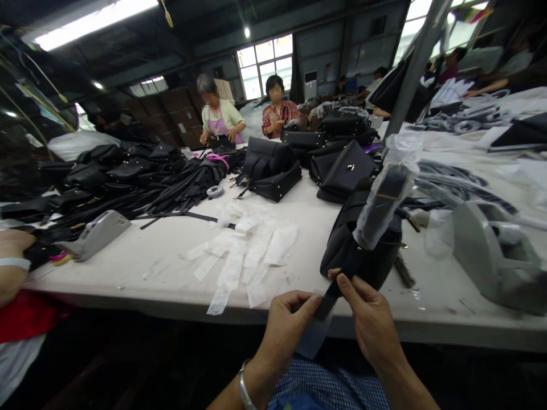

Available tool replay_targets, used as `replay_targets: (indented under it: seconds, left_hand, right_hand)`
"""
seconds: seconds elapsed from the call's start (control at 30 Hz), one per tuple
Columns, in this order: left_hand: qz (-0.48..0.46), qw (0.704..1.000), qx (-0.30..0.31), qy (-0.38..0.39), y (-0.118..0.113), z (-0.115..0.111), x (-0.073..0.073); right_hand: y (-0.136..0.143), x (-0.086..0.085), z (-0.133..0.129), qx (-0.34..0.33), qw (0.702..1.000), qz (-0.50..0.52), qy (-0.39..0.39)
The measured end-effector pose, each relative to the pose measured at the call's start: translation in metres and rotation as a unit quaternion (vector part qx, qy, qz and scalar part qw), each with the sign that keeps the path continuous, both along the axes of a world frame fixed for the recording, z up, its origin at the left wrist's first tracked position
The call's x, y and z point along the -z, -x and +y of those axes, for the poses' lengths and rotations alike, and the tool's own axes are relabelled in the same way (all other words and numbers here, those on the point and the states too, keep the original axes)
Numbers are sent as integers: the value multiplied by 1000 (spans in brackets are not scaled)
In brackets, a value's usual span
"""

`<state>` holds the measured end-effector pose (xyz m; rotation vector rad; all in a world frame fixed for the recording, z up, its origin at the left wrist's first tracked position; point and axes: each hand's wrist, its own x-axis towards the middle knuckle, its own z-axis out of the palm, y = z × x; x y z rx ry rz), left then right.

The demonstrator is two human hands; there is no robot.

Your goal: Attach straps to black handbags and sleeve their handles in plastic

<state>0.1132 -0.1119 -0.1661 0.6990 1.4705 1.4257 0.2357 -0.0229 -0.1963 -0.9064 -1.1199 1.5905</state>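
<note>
Left hand [288, 324] pinches the dark strap [326, 304], right hand [371, 310] nips it further up, right by the black bag [341, 242] on the pale tabletop [166, 267]!

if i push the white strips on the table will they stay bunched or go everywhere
The white strips would probably spread, since they lie loose and fanned over one another. They look light and floppy, being thin and creased. The lowest ones might slide off, as they lie right by the table's near edge.
</note>
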Motion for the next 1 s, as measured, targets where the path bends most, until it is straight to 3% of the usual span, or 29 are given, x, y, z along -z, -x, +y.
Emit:
replay_targets:
  seconds: [0.13, 0.33, 0.53, 0.63, 0.77, 0.87, 1.0]
  left_hand:
    - [10, 999, -6, -51, -9, 24, -6]
    - [-5, 992, -15, -124, -20, 70, -11]
    - [20, 983, -55, -172, -24, 101, -13]
    - [-2, 983, -40, -179, -23, 107, -17]
    - [-18, 980, -30, -197, -21, 104, -18]
    - [-32, 978, -40, -202, -22, 96, -9]
    - [-15, 984, -62, -167, -32, 88, 18]
  right_hand:
    - [-6, -6, 4, -35, 999, 7, 13]
    - [-8, -21, 16, -18, 994, 86, 60]
    - [-17, -22, 39, 8, 1000, -21, 9]
    - [-24, -29, 50, 14, 984, -165, -68]
    - [-26, -46, 56, 24, 937, -324, -133]
    - [-25, -53, 55, 32, 927, -345, -143]
    - [-26, -46, 55, 57, 929, -318, -181]
